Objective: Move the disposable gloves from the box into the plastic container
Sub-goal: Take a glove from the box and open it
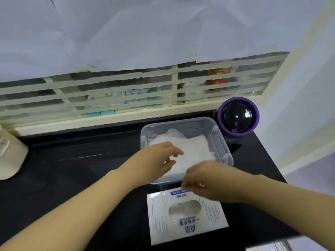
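Looking down at a black table (72,169) here. Got the clear plastic container (220,140) at the far side, with a white heap of disposable gloves (197,149) already lying inside. Parked just in front of it, close to its near wall: the box (163,223), lying flat, oval opening facing up, with what looks like some remaining gloves (184,208) showing through.

Reaching in with the left grip (155,160), fingers loosely spread, over the near-left part of the heap. Can't tell whether touching or just above it.

Holding the right grip (208,182) low, right over the box's far edge, fingers curled under. Might be pinching a thin glove, might be holding nothing. Too blurry to call, honestly.

For the next pull, judging from this: opening just toward the body from the right grip and a bit to its left, long axis running left-right. Clearly nearer to the right grip than to the left one. From there, only a short hop away from the body to reach the container.

Also spotted: a round purple gadget (237,118) just behind the container's far-right corner, and a cream appliance (9,154) at the table's left edge.
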The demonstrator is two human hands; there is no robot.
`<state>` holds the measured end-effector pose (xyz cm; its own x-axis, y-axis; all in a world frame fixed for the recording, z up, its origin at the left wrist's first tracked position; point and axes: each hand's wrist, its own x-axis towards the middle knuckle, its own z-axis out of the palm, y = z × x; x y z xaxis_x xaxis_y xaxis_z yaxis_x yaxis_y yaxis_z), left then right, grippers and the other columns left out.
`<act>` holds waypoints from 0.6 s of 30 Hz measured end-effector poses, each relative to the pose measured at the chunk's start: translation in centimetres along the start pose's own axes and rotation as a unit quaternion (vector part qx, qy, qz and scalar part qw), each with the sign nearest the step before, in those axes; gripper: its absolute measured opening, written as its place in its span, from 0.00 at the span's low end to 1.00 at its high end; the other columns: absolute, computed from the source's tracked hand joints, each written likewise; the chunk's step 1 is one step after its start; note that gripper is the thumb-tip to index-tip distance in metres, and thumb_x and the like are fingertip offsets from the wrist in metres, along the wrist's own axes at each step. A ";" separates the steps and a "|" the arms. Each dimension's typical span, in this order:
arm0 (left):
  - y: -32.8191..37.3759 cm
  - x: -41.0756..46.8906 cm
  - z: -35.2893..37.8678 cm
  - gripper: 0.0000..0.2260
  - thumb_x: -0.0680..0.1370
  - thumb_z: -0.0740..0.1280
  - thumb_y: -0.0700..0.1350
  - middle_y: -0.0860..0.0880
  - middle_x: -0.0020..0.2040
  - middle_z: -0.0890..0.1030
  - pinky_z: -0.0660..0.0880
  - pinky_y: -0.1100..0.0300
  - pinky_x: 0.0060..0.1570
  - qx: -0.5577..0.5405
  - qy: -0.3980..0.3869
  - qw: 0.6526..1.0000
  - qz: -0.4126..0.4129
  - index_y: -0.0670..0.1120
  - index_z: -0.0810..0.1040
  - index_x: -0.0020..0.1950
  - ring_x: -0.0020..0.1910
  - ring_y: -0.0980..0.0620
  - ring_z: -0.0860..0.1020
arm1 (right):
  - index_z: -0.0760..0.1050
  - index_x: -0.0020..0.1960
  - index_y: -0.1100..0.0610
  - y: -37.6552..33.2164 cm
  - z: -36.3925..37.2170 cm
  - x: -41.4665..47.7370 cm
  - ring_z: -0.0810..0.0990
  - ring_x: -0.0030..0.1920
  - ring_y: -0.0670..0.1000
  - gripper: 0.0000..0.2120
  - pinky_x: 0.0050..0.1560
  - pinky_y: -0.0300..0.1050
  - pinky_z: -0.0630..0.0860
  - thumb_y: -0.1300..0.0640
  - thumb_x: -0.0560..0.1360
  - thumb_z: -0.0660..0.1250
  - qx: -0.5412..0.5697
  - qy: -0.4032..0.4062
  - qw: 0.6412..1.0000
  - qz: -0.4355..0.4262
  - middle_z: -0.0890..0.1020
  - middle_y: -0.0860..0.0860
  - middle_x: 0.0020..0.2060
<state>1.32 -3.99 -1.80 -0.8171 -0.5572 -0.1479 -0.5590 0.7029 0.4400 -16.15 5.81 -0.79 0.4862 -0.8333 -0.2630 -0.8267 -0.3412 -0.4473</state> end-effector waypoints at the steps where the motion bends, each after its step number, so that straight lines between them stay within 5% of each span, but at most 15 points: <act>1: 0.3 -1.2 0.4 0.14 0.82 0.62 0.45 0.58 0.61 0.75 0.75 0.62 0.52 0.008 0.010 0.999 0.029 0.54 0.74 0.67 0.47 0.60 0.75 | 0.77 0.62 0.50 -0.2 1.5 -0.2 0.77 0.54 0.46 0.13 0.57 0.42 0.73 0.53 0.81 0.59 -0.019 -0.036 0.999 -0.011 0.80 0.46 0.56; 5: 0.4 -4.3 2.7 0.11 0.80 0.60 0.46 0.54 0.51 0.81 0.77 0.59 0.34 0.061 0.055 0.988 0.128 0.49 0.81 0.56 0.37 0.53 0.80 | 0.70 0.67 0.48 1.5 7.3 0.4 0.78 0.52 0.57 0.16 0.43 0.46 0.70 0.57 0.80 0.60 -0.161 -0.132 0.978 -0.018 0.78 0.51 0.55; 8: 0.5 -5.7 5.1 0.16 0.82 0.59 0.50 0.55 0.65 0.74 0.74 0.58 0.52 0.096 -0.055 0.992 0.066 0.53 0.72 0.70 0.57 0.53 0.77 | 0.71 0.65 0.49 1.7 9.1 1.1 0.78 0.51 0.59 0.14 0.41 0.48 0.70 0.55 0.81 0.57 -0.206 -0.130 0.970 0.003 0.77 0.54 0.54; 11: 0.1 -6.7 7.9 0.35 0.76 0.67 0.57 0.51 0.79 0.54 0.62 0.54 0.71 0.122 -0.182 0.976 -0.010 0.54 0.54 0.79 0.76 0.49 0.57 | 0.75 0.61 0.54 1.3 10.0 2.1 0.79 0.52 0.58 0.13 0.41 0.47 0.65 0.56 0.81 0.57 -0.238 -0.137 0.961 0.029 0.79 0.54 0.54; 14: -0.1 -6.9 9.3 0.47 0.72 0.71 0.60 0.50 0.80 0.39 0.54 0.50 0.75 0.108 -0.221 0.967 -0.064 0.52 0.45 0.80 0.79 0.48 0.46 | 0.77 0.56 0.57 1.2 10.7 2.2 0.80 0.49 0.58 0.11 0.41 0.48 0.70 0.59 0.80 0.58 -0.252 -0.128 0.958 0.042 0.80 0.54 0.51; 18: 0.6 -6.5 9.4 0.49 0.72 0.72 0.59 0.51 0.80 0.37 0.53 0.48 0.76 0.121 -0.235 0.960 -0.091 0.52 0.42 0.80 0.79 0.48 0.43 | 0.76 0.56 0.56 1.8 10.9 1.1 0.79 0.48 0.56 0.11 0.42 0.48 0.71 0.58 0.81 0.56 -0.240 -0.092 0.966 0.037 0.80 0.53 0.51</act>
<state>4.98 4.26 -8.86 -0.6452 -0.4590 -0.6107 -0.6682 0.7267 0.1597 -13.99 9.06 -11.23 0.4269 -0.7866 -0.4462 -0.8752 -0.4836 0.0152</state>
